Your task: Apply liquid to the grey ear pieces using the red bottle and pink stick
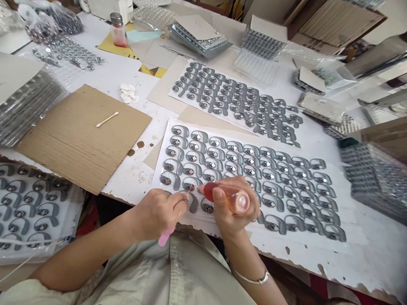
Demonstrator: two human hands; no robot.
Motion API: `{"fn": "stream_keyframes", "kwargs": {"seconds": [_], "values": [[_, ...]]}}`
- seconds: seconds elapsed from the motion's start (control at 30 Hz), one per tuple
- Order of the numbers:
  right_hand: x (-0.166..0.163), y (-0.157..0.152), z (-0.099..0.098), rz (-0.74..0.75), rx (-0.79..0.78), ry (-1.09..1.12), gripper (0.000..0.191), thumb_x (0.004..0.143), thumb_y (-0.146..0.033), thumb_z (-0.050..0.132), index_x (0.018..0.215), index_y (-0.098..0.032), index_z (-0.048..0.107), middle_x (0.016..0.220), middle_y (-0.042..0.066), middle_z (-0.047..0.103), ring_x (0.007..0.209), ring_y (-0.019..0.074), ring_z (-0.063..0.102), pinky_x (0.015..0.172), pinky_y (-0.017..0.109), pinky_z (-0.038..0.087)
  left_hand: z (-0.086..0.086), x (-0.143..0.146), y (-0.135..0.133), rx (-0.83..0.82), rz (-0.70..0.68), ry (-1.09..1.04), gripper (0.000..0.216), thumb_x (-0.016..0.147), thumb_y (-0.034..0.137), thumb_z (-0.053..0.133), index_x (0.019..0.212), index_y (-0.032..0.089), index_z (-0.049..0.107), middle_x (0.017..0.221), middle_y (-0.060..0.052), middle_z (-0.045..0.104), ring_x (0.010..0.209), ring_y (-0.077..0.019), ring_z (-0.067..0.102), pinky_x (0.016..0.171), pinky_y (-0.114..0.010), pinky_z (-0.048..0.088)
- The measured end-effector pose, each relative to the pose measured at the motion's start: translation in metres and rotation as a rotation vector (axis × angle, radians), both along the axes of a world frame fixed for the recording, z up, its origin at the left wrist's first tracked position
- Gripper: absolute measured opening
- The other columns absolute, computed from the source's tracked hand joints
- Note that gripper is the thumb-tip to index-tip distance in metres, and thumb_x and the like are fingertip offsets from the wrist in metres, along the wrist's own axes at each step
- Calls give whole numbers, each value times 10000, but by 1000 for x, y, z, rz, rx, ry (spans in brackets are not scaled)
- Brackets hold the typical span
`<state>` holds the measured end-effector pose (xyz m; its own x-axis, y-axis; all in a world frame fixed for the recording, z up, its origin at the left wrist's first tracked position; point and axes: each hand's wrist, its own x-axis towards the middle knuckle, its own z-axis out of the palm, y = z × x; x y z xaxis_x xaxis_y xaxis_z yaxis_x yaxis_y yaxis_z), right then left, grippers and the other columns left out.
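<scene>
My right hand [234,213] is wrapped round a squeeze bottle [226,194] of red liquid, its narrow nozzle pointing left. My left hand [159,211] pinches a slim pink-handled tool [165,237]; its fine tip is too small to make out. Tool tip and nozzle come close together over a grey curved piece with a round metal part [189,187], where a spot of red shows. This piece lies among rows of similar ones on a white sheet [160,168]. My hands cover some of the nearest pieces.
Behind lies a second sheet of grey pieces [223,92]. To the left are a cardboard sheet [84,137] with a cotton swab [107,119], a crumpled tissue [128,94] and a small lidded jar [118,32]. Stacked trays [379,184] stand at right; more pieces [19,211] lie lower left.
</scene>
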<state>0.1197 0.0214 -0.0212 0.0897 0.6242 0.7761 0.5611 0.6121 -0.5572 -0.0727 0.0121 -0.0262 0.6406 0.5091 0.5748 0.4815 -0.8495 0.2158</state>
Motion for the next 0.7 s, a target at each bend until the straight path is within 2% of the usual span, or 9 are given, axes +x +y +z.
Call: {"fn": "stream_keyframes", "kwargs": {"seconds": [0.27, 0.7], "values": [[3, -5, 0, -9, -16, 93, 126, 778, -217, 681, 876, -197, 604, 729, 11, 616, 607, 162, 563, 552, 335, 460, -1, -1, 0, -7, 6, -4, 157, 771, 27, 501, 838, 113, 613, 852, -67, 705, 572, -138, 634, 457, -253, 501], [2, -3, -2, -33, -16, 23, 143, 780, -226, 687, 880, -201, 589, 743, 9, 622, 589, 157, 572, 535, 335, 487, 2, -1, 1, -9, 17, -55, 181, 767, 5, 482, 821, 118, 613, 834, -60, 717, 540, -127, 632, 430, -232, 483]]}}
